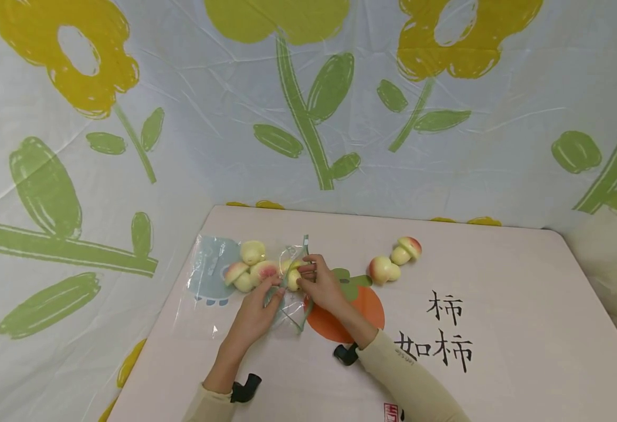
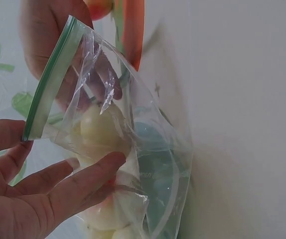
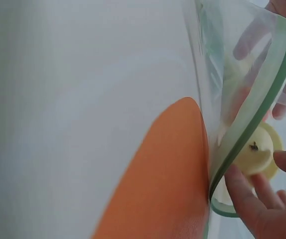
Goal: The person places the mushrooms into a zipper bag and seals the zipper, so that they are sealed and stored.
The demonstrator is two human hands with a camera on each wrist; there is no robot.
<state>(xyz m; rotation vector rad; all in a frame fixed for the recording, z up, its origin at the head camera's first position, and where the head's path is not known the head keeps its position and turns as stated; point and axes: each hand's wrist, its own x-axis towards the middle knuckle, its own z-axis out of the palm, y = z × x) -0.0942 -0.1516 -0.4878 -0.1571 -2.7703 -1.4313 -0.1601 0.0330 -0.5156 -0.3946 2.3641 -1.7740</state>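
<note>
Black spot (image 3: 253, 146) marks fruit (image 3: 248, 160), right wrist view only.

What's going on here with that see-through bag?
Someone is using both hands to handle a clear bag. The left hand pinches its green edge, and the right hand holds one mushroom-shaped piece at the open mouth. Several more pieces are in the bag. Two loose pieces sit on the table, to the right of the bag.
</note>
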